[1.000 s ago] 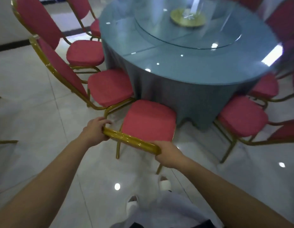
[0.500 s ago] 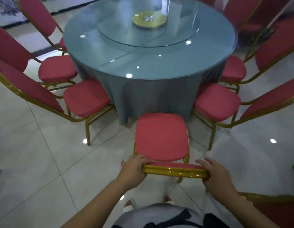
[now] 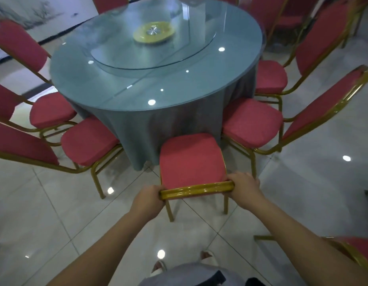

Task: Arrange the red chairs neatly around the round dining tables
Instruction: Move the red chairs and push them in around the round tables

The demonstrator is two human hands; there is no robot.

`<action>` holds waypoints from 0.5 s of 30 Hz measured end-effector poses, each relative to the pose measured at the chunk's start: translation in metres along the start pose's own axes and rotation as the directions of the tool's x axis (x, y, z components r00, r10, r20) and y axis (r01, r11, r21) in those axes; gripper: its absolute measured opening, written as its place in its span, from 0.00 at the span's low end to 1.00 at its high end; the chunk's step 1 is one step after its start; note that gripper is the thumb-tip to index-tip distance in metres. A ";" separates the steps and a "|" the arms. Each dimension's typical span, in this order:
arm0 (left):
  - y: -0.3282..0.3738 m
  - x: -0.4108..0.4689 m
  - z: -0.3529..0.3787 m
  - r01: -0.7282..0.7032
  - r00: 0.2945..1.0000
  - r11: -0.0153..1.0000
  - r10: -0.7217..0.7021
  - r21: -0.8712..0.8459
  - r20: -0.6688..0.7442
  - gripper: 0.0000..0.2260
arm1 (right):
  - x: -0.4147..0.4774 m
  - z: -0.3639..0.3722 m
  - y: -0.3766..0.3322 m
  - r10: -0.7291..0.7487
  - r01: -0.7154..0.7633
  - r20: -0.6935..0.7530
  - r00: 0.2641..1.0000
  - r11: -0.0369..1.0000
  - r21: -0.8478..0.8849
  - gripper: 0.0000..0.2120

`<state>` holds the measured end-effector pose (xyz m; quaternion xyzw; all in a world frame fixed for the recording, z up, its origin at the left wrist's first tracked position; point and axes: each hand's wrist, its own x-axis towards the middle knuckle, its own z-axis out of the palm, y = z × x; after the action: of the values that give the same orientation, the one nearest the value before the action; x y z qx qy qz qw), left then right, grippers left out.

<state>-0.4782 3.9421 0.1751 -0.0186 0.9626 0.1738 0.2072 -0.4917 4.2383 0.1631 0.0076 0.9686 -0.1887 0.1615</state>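
Red chair (image 3: 191,159) in the middle foreground: padded red seat, glossy gold metal frame and legs, seen from above and behind. Its seat front touches or nearly touches the grey-blue cloth of the round table (image 3: 230,83). Left hand (image 3: 147,200) grips the left end of the gold top rail, fingers curled round it. Right hand (image 3: 244,185) grips the right end likewise. More matching chairs ring the table on both sides, seats close in. A glass turntable (image 3: 125,46) sits on top.
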 end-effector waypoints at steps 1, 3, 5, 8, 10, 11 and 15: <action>-0.001 -0.004 0.003 -0.004 1.000 1.000 0.004 0.002 0.001 0.10 | -0.002 0.004 0.003 -0.005 0.005 -0.010 1.000 1.000 -0.001 0.09; -0.003 -0.005 0.006 -0.008 1.000 1.000 0.008 -0.017 -0.011 0.11 | 0.000 0.009 0.006 -0.017 0.017 -0.028 0.999 1.000 -0.004 0.09; 0.000 0.001 0.002 -0.006 1.000 1.000 0.006 -0.015 -0.021 0.10 | 0.008 0.005 0.006 -0.031 0.031 -0.039 0.999 1.000 -0.003 0.08; 0.003 0.012 -0.007 -0.002 1.000 1.000 0.002 -0.009 -0.014 0.07 | 0.021 -0.004 0.000 -0.042 0.043 -0.042 0.998 0.999 0.006 0.06; 0.004 0.018 -0.011 0.005 1.000 0.999 -0.005 -0.032 -0.004 0.06 | 0.026 -0.007 -0.003 -0.034 0.035 -0.045 0.998 0.999 0.010 0.07; 0.004 0.021 -0.013 0.003 1.000 0.999 -0.003 -0.048 0.002 0.06 | 0.028 -0.010 -0.005 -0.028 0.029 -0.037 0.999 1.000 0.009 0.09; -0.006 0.023 -0.016 -0.034 0.998 0.987 0.041 -0.160 0.046 0.17 | 0.026 -0.026 -0.012 -0.001 0.000 0.145 0.989 1.000 0.008 0.34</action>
<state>-0.5054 3.9317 0.1775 -0.0126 0.9404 0.2542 0.2254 -0.5255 4.2357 0.1822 -0.0055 0.9536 -0.1927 0.2312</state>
